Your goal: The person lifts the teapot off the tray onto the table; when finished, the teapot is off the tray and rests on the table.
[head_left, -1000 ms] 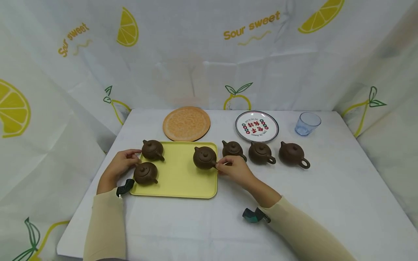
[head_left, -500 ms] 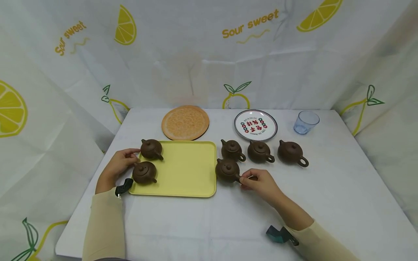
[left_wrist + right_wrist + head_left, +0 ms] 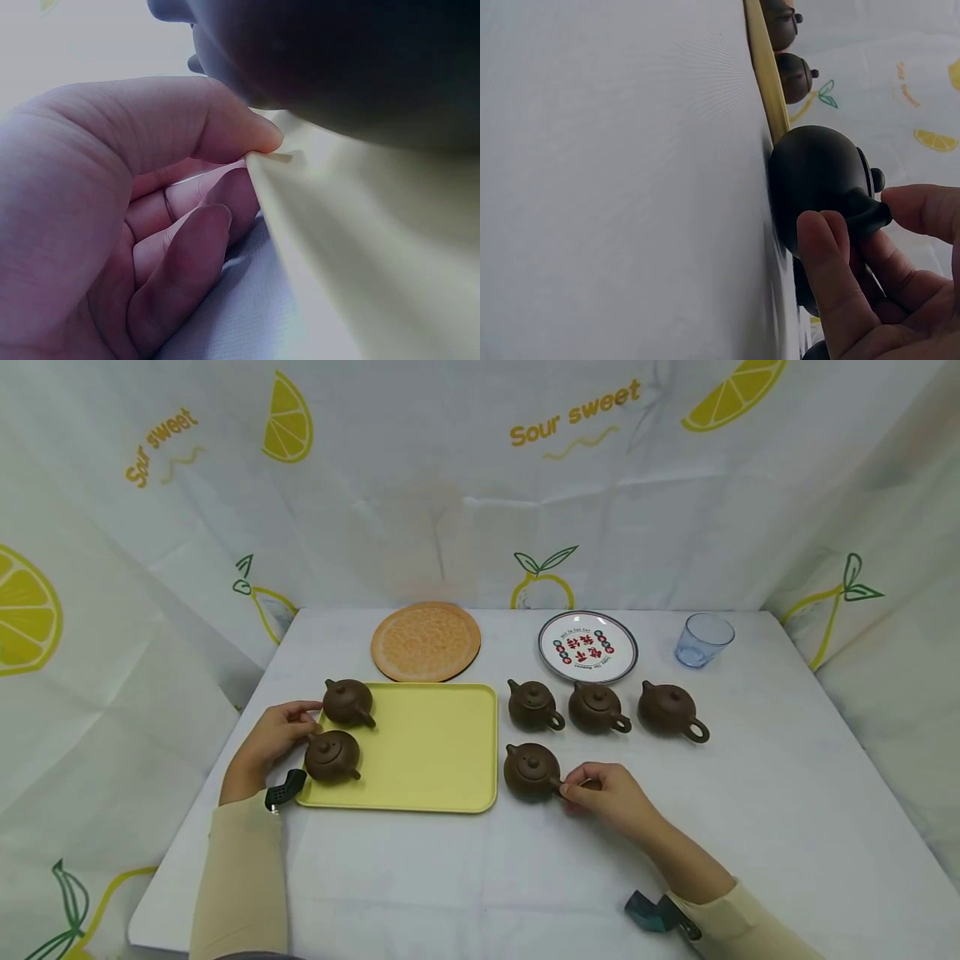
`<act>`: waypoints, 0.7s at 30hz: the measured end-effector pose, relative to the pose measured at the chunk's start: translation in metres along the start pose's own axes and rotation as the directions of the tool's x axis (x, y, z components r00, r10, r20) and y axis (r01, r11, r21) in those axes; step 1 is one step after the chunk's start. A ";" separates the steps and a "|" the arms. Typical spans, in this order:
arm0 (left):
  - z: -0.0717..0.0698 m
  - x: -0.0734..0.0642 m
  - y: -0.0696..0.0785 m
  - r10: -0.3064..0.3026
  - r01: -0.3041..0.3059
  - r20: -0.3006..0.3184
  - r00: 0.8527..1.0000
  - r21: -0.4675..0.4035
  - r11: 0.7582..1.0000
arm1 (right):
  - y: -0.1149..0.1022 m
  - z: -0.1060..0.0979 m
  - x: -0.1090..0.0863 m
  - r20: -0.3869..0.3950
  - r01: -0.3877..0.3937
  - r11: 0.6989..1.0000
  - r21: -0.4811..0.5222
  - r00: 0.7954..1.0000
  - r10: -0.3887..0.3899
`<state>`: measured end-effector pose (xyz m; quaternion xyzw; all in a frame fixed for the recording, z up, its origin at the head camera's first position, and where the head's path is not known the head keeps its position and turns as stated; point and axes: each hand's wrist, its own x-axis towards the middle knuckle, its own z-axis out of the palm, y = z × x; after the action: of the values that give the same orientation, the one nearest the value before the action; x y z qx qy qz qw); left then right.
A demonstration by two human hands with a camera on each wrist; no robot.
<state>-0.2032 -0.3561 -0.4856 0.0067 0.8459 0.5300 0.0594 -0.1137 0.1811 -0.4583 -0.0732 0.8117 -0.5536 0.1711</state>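
Observation:
A brown teapot (image 3: 532, 772) stands just right of the yellow tray (image 3: 420, 752), and my right hand (image 3: 611, 797) pinches its handle between thumb and fingers. In the right wrist view that teapot (image 3: 817, 180) looks dark, its base at or close to the tabletop. At the tray's left edge my left hand (image 3: 273, 743) pinches the rim; the left wrist view shows the thumb over the tray rim (image 3: 277, 217) with the fingers below. Two brown teapots sit on the tray's left side, a back one (image 3: 347, 702) and a front one (image 3: 332, 757).
Behind the held teapot is a row of three brown teapots: left (image 3: 532, 705), middle (image 3: 597, 707) and right (image 3: 667, 710). Farther back lie a round tan mat (image 3: 426, 642) and a white patterned plate (image 3: 588, 647). A blue glass (image 3: 703, 641) stands at the back right.
My right hand has moved the teapot off the tray's right side, rightward and toward me, onto or just above the tabletop. My left hand stays at the tray's edge.

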 end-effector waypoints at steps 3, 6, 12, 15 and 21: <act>0.001 0.002 -0.002 0.001 -0.001 0.005 1.000 0.002 1.000 | 0.000 -0.001 -0.001 0.003 0.008 1.000 -0.009 1.000 -0.008; 0.001 0.003 -0.002 0.004 -0.004 0.004 1.000 0.007 1.000 | -0.001 -0.002 -0.001 0.003 0.020 0.999 -0.027 1.000 -0.020; 0.001 0.005 0.000 0.002 -0.002 -0.004 1.000 0.010 1.000 | -0.010 -0.011 -0.002 -0.036 0.033 0.985 -0.172 0.999 -0.040; 0.001 0.004 -0.001 -0.006 0.006 -0.009 1.000 0.011 1.000 | -0.019 -0.015 0.000 -0.061 0.045 0.981 -0.188 0.996 -0.058; 0.001 0.002 -0.001 -0.034 0.034 -0.006 0.999 0.013 0.999 | -0.050 0.006 0.011 -0.023 0.152 0.984 -0.096 0.988 -0.155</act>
<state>-0.2046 -0.3556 -0.4869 -0.0086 0.8495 0.5234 0.0660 -0.1250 0.1534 -0.4168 -0.1352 0.8312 -0.5274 0.1122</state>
